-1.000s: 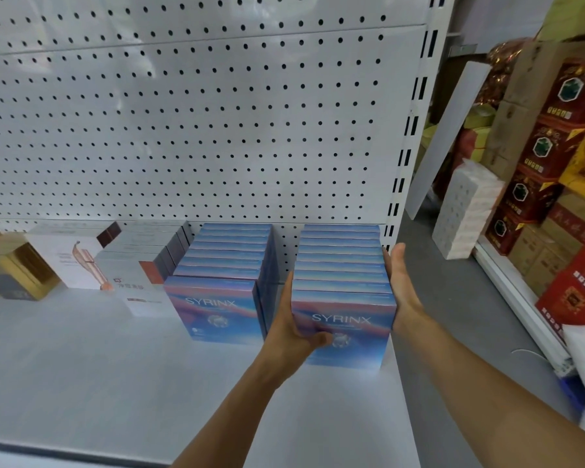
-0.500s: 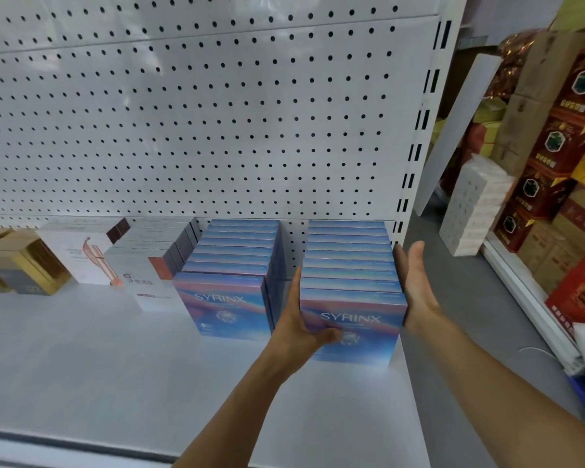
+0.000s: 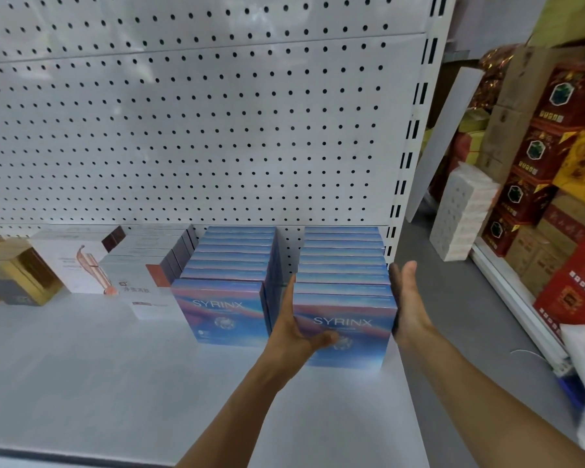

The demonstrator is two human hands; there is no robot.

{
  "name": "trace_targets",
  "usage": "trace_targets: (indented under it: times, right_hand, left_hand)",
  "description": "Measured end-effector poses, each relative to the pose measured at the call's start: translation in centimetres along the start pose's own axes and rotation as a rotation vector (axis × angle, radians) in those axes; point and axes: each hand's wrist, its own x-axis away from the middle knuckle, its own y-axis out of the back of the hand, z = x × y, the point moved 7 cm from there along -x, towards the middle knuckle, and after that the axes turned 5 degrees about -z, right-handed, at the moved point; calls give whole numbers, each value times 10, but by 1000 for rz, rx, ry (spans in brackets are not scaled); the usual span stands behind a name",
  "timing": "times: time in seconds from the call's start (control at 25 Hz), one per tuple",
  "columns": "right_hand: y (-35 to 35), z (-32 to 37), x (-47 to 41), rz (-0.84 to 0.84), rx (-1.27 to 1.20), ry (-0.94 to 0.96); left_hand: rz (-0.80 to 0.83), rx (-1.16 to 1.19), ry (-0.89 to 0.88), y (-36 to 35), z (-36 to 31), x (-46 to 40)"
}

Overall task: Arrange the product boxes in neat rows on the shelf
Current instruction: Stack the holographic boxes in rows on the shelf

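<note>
Between the two hands, at the right end of the shelf (image 3: pixel 149 383), stands the right row (image 3: pixel 343 275) of blue boxes, run back to the pegboard (image 3: pixel 217 130). The left hand (image 3: pixel 296 332) is flat on the row's left side with fingers (image 3: pixel 289 298) slid into the gap and the thumb across the front box (image 3: pixel 347 336); it presses rather than grips. The right hand (image 3: pixel 407 305) is flat and spread by the row's right side, and whether it touches there is hard to tell. The step in hand looks like squaring this row. Its front box sits nearer the shelf lip than that of the left row (image 3: pixel 230 275), just beyond the left fingers, so the next move likely calls for an even push back from both sides until the fronts line up. Little room lies right of the right fingers: the shelf ends there at the slotted upright (image 3: pixel 404 184), and a sideways shove could tip boxes off. Further left of the left fingers stand grey boxes (image 3: pixel 149 261), a white box (image 3: pixel 71 261) and gold boxes (image 3: pixel 17 278), well clear. Red cartons (image 3: pixel 554 170) are stacked across the aisle.
</note>
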Motion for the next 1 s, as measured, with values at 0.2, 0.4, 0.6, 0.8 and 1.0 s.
trace_targets:
  times: [0.2, 0.4, 0.6, 0.8, 1.0]
  right_hand:
    - [-9, 4, -3, 26, 50, -66]
    - [-10, 12, 9, 26, 64, -25]
    - [-2, 7, 39, 63, 88, 128]
    - [-13, 12, 45, 53, 89, 139]
    - [-14, 14, 46, 16, 138, 161]
  left_hand:
    - [-9, -2, -14, -3, -5, 2]
    - [2, 43, -16, -2, -8, 4]
    - [-67, 113, 59, 12, -17, -17]
    - [-134, 383, 353, 13, -5, -56]
    - [-82, 457, 357, 6, -7, -55]
